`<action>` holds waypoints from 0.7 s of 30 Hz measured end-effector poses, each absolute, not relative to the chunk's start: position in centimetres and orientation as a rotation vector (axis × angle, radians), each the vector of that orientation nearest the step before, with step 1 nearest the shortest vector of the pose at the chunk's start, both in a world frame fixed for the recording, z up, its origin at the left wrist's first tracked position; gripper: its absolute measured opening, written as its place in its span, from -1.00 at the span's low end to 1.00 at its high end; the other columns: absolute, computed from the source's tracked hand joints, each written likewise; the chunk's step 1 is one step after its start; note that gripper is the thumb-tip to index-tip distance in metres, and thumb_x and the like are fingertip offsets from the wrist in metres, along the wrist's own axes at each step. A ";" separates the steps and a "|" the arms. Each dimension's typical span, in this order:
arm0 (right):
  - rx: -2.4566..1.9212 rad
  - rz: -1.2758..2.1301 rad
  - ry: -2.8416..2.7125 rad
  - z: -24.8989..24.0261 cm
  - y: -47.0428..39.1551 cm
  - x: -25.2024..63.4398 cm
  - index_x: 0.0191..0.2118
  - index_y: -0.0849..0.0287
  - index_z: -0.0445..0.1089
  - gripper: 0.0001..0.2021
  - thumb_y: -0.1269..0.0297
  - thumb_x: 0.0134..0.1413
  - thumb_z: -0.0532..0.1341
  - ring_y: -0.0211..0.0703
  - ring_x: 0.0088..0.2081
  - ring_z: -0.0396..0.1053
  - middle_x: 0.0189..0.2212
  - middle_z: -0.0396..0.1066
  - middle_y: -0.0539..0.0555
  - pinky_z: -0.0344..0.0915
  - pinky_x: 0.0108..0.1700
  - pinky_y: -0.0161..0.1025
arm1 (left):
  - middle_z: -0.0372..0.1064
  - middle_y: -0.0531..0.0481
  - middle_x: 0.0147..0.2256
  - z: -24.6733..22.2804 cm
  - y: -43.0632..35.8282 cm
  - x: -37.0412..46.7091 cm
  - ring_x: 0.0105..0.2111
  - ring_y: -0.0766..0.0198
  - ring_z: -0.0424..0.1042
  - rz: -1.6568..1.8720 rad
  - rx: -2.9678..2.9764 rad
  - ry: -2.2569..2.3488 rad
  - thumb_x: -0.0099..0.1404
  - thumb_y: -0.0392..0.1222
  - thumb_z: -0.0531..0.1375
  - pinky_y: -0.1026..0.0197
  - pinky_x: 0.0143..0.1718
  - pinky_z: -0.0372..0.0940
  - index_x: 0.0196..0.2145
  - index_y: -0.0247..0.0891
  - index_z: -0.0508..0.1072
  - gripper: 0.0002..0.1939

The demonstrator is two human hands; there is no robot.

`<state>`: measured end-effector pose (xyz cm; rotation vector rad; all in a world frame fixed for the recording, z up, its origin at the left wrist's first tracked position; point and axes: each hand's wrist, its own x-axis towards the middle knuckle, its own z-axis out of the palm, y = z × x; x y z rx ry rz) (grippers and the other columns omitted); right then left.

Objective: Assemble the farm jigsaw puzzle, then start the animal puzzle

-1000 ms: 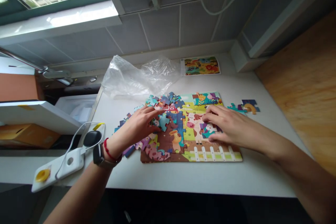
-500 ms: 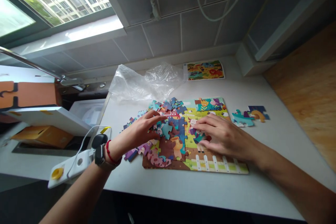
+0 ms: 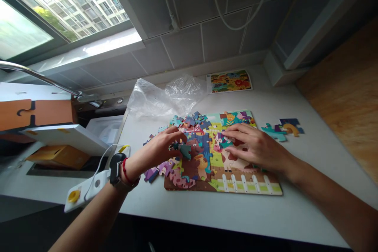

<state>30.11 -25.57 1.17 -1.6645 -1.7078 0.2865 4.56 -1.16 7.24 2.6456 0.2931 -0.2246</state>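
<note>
A farm-scene puzzle board (image 3: 248, 187) lies on the white counter, partly covered by loose pieces at its left. My left hand (image 3: 165, 145) is over the board's left part, its thumb and fingers closed on a teal puzzle piece (image 3: 185, 151). Over the right half, my right hand (image 3: 251, 145) has its fingertips on a purple and teal piece (image 3: 223, 141) beside the cow picture. A heap of pieces (image 3: 195, 120) sits along the board's upper left edge, with purple pieces (image 3: 162, 168) below my left hand.
Crumpled clear plastic (image 3: 156, 98) and a picture card (image 3: 229, 81) lie along the wall. Several joined pieces (image 3: 279, 130) are right of the board. A power strip (image 3: 88, 189), open boxes (image 3: 59, 155) and a faucet (image 3: 88, 97) stand at left.
My left hand has lifted a teal piece off the pile. The piece under my right hand has shifted up and left, showing more of the cow. The view has moved slightly.
</note>
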 end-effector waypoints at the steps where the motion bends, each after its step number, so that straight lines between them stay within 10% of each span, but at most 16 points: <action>1: -1.650 0.309 -1.680 1.3 -25.6 30.0 0.16 0.14 0.57 -0.67 0.22 0.35 0.32 0.05 0.00 0.59 0.01 0.57 0.21 0.63 0.04 0.02 | 0.47 -0.01 -0.12 7.3 -1.1 4.5 -0.18 0.20 0.48 -0.204 2.589 0.292 0.35 -0.32 0.41 0.18 -0.16 0.38 -0.08 -0.16 0.51 -0.76; 10: -1.601 0.284 -1.259 2.4 -25.9 29.4 0.12 0.01 0.59 -0.63 0.17 0.22 0.45 0.08 0.03 0.59 0.05 0.56 0.16 0.67 -0.04 -0.09 | 0.45 0.11 -0.36 4.8 -6.7 10.9 -0.38 0.35 0.43 0.181 1.986 0.472 0.29 -0.10 0.48 0.33 -0.38 0.34 -0.15 -0.22 0.47 -0.69; 17: -1.593 0.361 -0.946 1.9 -25.6 30.2 0.07 0.07 0.58 -0.67 0.10 0.25 0.43 -0.05 -0.08 0.60 -0.02 0.54 0.12 0.63 -0.08 -0.18 | 0.49 0.12 -0.49 1.8 -10.5 12.9 -0.54 0.31 0.44 0.308 2.615 0.376 0.52 -0.05 0.30 0.30 -0.51 0.19 0.26 -0.17 0.40 -0.57; 21: -1.672 0.244 -1.084 2.1 -25.6 30.3 0.05 0.08 0.59 -0.70 0.12 0.26 0.44 0.00 0.01 0.58 -0.03 0.58 0.13 0.56 0.07 -0.11 | 0.54 0.01 -0.42 1.9 -8.5 11.5 -0.48 0.25 0.47 0.486 2.726 0.079 0.63 -0.10 0.12 0.23 -0.45 0.30 0.08 -0.24 0.50 -0.76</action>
